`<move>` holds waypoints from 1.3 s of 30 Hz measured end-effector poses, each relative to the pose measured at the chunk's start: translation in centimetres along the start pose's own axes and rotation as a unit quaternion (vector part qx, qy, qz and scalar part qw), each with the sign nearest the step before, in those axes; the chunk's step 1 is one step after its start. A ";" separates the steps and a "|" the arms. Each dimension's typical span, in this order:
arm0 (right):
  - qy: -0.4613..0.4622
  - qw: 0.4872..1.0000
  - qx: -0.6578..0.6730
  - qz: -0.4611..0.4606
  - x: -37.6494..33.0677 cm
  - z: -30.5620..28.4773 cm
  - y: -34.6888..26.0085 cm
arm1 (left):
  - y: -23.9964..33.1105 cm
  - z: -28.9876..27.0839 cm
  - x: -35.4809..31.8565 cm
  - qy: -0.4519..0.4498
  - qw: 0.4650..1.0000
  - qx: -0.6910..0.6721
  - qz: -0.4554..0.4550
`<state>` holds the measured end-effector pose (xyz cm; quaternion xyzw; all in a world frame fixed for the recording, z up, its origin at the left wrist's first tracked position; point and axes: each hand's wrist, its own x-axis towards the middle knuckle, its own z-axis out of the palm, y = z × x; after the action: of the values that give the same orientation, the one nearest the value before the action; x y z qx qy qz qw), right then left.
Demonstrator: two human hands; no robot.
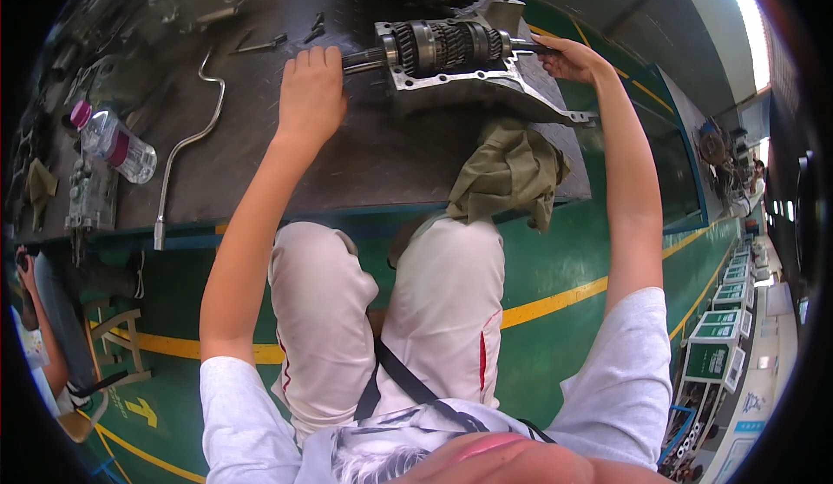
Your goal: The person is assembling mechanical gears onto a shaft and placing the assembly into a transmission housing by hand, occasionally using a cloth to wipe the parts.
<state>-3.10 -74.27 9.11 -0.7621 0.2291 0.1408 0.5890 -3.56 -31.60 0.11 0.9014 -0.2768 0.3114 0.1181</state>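
Note:
A steel gear shaft [447, 46] with several gears lies across a metal housing plate [486, 89] on the dark workbench [260, 163]. My left hand [311, 93] is closed around the shaft's left splined end. My right hand [568, 57] grips the thin right end of the same shaft. Both forearms reach up from the lower edge, over my light trousers.
An olive cloth [508, 171] hangs over the bench's front edge. A bent metal crank rod [186, 141] and a plastic water bottle [117, 145] lie to the left, with small loose bolts [278, 43] behind. Green floor with yellow lines below; another person's arm [39, 310] at far left.

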 end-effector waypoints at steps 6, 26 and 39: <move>-0.031 0.992 -0.049 -0.110 -0.6 -1.1 0.6 | -0.1 0.5 -0.1 0.025 1.000 -0.015 0.006; -0.034 0.997 -0.025 -0.064 0.8 -0.4 0.4 | -1.0 -0.1 3.8 -0.181 0.976 -0.027 -0.118; -0.061 0.985 -0.058 -0.150 0.4 -1.5 1.6 | -4.3 -0.1 9.7 -0.693 0.648 -0.246 -0.197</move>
<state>-3.64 -76.11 7.98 -0.8106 0.0676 0.1105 0.5711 5.23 -32.19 6.11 0.8255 -0.1602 -0.5144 0.1680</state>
